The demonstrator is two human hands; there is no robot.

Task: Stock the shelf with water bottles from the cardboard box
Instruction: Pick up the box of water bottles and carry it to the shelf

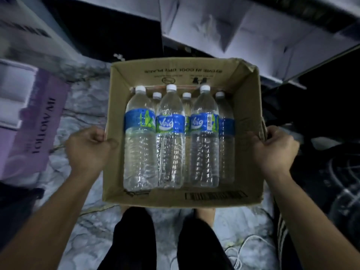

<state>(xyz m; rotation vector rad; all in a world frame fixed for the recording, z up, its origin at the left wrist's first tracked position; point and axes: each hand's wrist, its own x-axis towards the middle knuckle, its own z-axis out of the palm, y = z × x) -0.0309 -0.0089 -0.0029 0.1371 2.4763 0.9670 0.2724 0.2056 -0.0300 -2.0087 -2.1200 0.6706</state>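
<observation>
Left hand (89,145) and right hand (276,147) each grip a side wall of the open cardboard box (245,106), thumbs hooked on the rims, over a marbled floor (83,106). Inside lie six capped water bottles (170,137), three resting on three, blue-green labels showing. Stocking looks barely begun: the box seems full, and no shelf is certain among the pale shapes (253,26) ahead.

bare forearms (58,203), black trousers (134,242) on both legs

Matt brown cardboard box (245,106) holds glossy clear plastic bottles (171,141) with white caps.
</observation>
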